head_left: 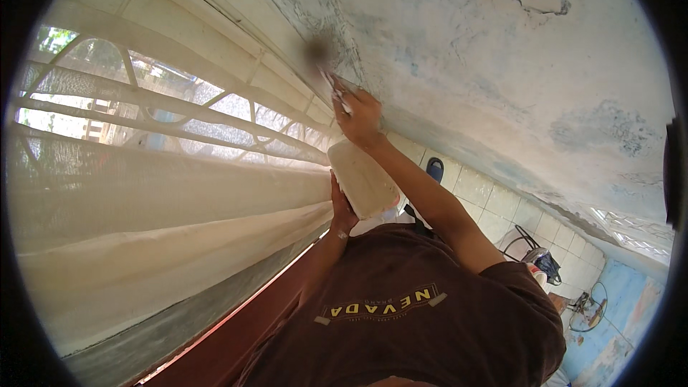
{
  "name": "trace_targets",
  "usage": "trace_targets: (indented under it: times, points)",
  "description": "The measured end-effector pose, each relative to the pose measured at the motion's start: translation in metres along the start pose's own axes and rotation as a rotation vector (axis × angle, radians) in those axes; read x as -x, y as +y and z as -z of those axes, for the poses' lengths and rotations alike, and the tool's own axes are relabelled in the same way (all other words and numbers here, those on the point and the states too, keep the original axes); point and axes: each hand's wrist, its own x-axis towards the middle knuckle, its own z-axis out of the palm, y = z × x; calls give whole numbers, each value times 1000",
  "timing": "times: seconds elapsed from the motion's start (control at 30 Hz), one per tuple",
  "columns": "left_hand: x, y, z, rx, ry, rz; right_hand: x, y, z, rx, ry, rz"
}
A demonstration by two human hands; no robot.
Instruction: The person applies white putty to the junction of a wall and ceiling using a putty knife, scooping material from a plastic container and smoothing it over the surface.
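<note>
My right hand (pixel 360 119) is raised up to the wall by the window. Its fingers are closed round a slim tool with white smears (pixel 337 87). The tool's far end runs into a dark blurred spot, so I cannot make out its kind. Below it my left hand (pixel 342 204) grips the side of a pale rectangular tub (pixel 363 178) with rounded corners, held in front of my chest under my right forearm. The patchy white wall (pixel 444 50) has grey, rough stains along the corner nearest the tool.
Sheer cream curtains (pixel 179 186) hang at the left over a window with a curved grille. On the tiled floor (pixel 494 204) below are a dark slipper (pixel 435 168) and a black bag (pixel 546 265) with cables. A cracked patch (pixel 541 1) marks the wall.
</note>
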Motion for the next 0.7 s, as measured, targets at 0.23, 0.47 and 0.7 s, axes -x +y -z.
trace_targets:
  times: [0.23,0.47,0.7]
  points:
    - [7,4,-29,-85,-201,-24,-82,52,-20,85,178,26]
    - [1,-5,-1,-59,27,-36,0,8,-1,-40,4,-4]
    - [9,-2,-22,-1,-3,83,-79,40,-22,42,211,-19]
